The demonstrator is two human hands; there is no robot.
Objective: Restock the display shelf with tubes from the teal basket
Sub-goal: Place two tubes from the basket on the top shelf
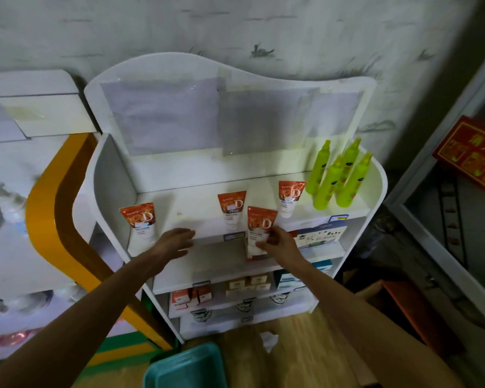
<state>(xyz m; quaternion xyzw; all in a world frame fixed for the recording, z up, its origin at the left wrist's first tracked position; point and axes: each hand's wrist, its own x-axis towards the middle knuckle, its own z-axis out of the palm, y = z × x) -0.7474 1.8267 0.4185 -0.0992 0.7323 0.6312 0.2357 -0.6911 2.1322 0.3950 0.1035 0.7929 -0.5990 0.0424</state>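
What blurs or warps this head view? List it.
Head view: wide-angle bending curves the display shelf and wall; dim, flat light; left hand smeared by motion; right hand holding the tube softer; teal basket cropped at the bottom.

We saw four lime-green spray bottles (337,177) clustered upright, with a red sign (472,156) off to their right, small boxes (248,284) on lower tiers below them, and crumpled white paper (269,340) on the wooden floor (291,357).
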